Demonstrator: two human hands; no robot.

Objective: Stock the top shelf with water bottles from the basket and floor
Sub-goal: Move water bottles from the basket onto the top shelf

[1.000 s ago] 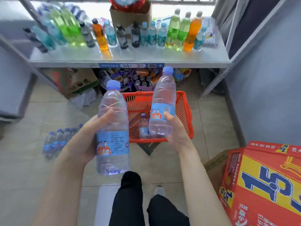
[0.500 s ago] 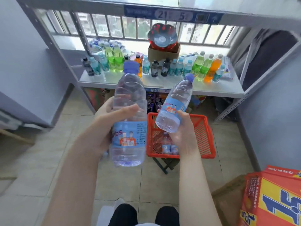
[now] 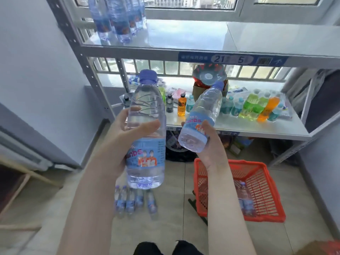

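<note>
- Left hand [image 3: 119,144] grips one upright bottle [image 3: 147,159].
- Right hand [image 3: 213,151] grips one tilted bottle [image 3: 207,107].
- About five floor bottles [image 3: 130,203] lie near left; one red basket [image 3: 261,183] sits right.

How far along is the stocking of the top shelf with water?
Done: a cluster of bottles stands at the left end of the top shelf, most of it bare. In hand: the left hand holds one bottle upright, the right hand a second bottle, tilted. Left: a row of bottles on the floor and at least one more bottle in the red basket.
</note>
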